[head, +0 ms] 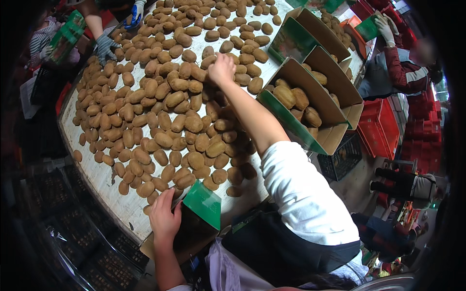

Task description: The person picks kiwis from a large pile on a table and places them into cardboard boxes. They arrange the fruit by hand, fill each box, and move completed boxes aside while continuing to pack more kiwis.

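A thick spread of brown kiwifruit [174,98] covers much of the white tabletop [125,211]. My right hand [222,69] reaches far over the pile, its fingers down on kiwifruit. Whether it grips one is hidden by the back of the hand. Close to my body, my left hand [165,214] holds the edge of a green cardboard box [204,205], which stands at the table's near edge. The inside of that box is dark, so its contents cannot be made out.
Right of my arm stand open cardboard boxes with kiwifruit [296,100] inside. A gloved hand [105,49] and a blue-palmed glove [136,14] work at the far left. Red crates [378,127] and a black crate [340,156] flank the right side. Another person [393,69] handles a green box.
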The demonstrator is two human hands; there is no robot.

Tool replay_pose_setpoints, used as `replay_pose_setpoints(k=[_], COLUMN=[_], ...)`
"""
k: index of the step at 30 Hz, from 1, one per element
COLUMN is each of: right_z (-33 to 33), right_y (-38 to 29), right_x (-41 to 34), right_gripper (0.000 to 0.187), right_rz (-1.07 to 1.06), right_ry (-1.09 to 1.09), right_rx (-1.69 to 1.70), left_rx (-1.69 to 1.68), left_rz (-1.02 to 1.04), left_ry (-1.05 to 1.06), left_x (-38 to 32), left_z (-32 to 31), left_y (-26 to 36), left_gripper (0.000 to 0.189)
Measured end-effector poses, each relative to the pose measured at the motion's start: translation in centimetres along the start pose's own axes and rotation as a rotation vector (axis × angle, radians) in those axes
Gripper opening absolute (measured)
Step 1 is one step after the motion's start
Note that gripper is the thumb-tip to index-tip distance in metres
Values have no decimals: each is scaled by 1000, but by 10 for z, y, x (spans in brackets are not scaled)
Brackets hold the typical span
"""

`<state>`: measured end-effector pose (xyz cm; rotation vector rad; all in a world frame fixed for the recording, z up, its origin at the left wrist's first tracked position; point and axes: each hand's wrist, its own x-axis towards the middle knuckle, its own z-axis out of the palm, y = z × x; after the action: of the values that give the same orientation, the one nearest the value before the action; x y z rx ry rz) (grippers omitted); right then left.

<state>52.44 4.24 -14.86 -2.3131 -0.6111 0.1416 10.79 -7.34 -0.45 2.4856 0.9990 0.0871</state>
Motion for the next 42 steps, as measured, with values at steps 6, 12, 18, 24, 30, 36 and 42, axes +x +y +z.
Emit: replay_pose_setpoints(k=[6, 12, 18, 24, 30, 36, 42], right_z=[5, 1, -16, 64, 56, 13, -47], right_y=[50, 50, 26, -72, -100, -31, 8], right_x=[33, -16, -30, -17, -54, -103, -155], right_gripper=[59, 67, 58, 71, 56, 50, 49], right_rz=[285, 110, -211, -508, -686, -964, -897], right_ry=[167, -196, -144, -407, -607, -381, -593], right_rx=[-241, -450, -240, -291, -667, -456, -396], left_rx=[-9, -79, -100, -91, -58, -58, -17], left_rz=[13, -4, -4, -1, 37, 56, 76], left_ry=[-5, -40, -24, 8, 39, 80, 110], left_x=[1, 5, 5, 5, 5, 4, 3], left_z=[1, -1, -3, -2, -1, 1, 2], left_y=[0, 2, 4, 6, 5, 4, 6], left_gripper=[42, 42, 37, 36, 40, 39, 37])
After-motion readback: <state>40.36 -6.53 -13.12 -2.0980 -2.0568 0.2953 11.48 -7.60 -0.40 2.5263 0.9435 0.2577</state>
